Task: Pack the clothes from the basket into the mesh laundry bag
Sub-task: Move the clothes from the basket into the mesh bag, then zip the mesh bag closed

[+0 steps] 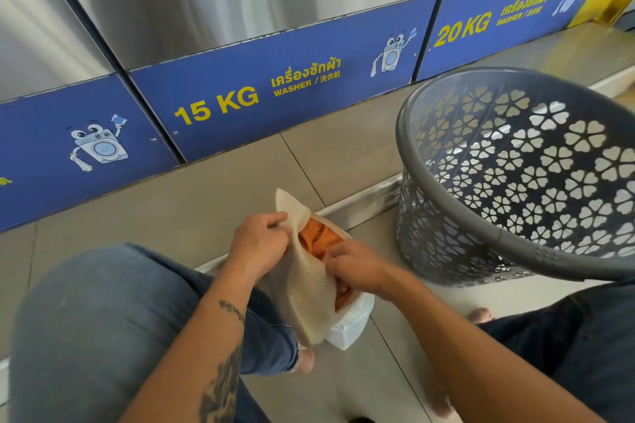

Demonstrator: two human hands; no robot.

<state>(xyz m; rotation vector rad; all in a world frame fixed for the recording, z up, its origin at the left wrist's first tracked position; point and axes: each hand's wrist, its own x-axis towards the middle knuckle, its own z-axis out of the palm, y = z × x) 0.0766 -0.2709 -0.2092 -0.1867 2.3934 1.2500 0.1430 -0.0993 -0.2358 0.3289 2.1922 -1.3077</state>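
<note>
A cream mesh laundry bag (311, 288) stands on the floor between my knees, its mouth gaping. Orange clothes (316, 239) show inside it. My left hand (259, 242) pinches the bag's upper edge at the left of the opening. My right hand (354, 266) grips the mesh at the right side of the opening, fingers tucked against the orange fabric. A grey plastic basket (515, 240) with flower-shaped cutouts stands tilted to the right of the bag; no clothes are visible in the part of its inside that shows.
Steel washers with blue panels (275, 93) marked 15 KG and 20 KG line the back. A metal floor strip (360, 203) runs behind the bag. My jeans-covered knees (103, 312) frame the bag on both sides. Tiled floor lies below.
</note>
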